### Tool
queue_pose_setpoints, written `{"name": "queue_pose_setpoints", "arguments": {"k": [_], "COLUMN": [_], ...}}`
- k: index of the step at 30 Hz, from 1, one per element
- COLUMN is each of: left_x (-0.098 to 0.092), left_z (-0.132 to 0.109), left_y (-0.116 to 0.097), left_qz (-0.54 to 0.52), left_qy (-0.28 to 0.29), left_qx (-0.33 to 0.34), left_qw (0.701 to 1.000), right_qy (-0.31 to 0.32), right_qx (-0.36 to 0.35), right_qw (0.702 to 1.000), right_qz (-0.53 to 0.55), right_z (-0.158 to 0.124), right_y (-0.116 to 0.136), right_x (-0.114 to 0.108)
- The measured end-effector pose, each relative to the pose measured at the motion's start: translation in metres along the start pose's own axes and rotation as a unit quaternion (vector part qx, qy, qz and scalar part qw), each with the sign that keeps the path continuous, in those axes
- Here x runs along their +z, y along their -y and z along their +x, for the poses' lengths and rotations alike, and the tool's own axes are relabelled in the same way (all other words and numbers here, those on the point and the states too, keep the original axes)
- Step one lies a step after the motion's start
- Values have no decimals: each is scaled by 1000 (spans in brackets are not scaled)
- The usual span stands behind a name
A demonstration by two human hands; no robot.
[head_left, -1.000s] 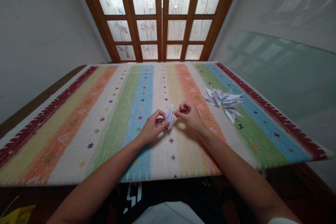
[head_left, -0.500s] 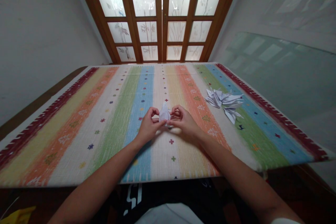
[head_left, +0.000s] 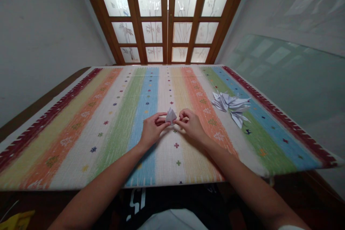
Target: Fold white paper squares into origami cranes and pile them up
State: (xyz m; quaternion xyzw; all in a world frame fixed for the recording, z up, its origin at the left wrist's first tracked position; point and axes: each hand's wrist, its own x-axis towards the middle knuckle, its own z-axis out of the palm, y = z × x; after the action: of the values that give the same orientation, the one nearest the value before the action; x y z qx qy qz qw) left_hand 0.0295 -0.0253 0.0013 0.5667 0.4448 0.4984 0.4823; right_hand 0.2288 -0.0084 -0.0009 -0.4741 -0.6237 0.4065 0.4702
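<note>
A small piece of folded white paper, pointed at the top, is held between my two hands above the middle of the striped tablecloth. My left hand pinches its left side between thumb and fingers. On the other side my right hand has thumb and fingertips closed at the paper's lower right edge, with the other fingers curled. The fingertips hide part of the paper's lower edge.
Several folded white paper pieces with sharp points lie in a heap on the right side of the cloth. A glass panel leans by the right wall. Wooden doors with panes stand beyond the table. Something yellow is at the lower left.
The folded paper has turned in my fingers and now shows a smaller, pointed shape. My right hand has shifted slightly to the right, while the heap stays put.
</note>
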Motion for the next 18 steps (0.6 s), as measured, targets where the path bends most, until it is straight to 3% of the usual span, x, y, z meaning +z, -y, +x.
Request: {"name": "queue_pose_setpoints", "arguments": {"k": [3,8,13,18], "left_x": [2,4,3,1], "left_z": [-2,-3,-2,0], "left_y": [-1,-2,-2,1], "left_qz": [47,109,160,167], "left_qy": [-11,33,45,38], "left_qx": [48,96,156,156], "left_qw": [998,989,974,973], "right_qy": [32,109,126,125], "right_qx": [41,55,68,51], "right_qw": [998,984,977,983], "right_qz": [19,130,159,127], "right_z": [-2,-2,-1,-1], "right_y": [-3,0,1,0], "right_x": [5,8,3,2]}}
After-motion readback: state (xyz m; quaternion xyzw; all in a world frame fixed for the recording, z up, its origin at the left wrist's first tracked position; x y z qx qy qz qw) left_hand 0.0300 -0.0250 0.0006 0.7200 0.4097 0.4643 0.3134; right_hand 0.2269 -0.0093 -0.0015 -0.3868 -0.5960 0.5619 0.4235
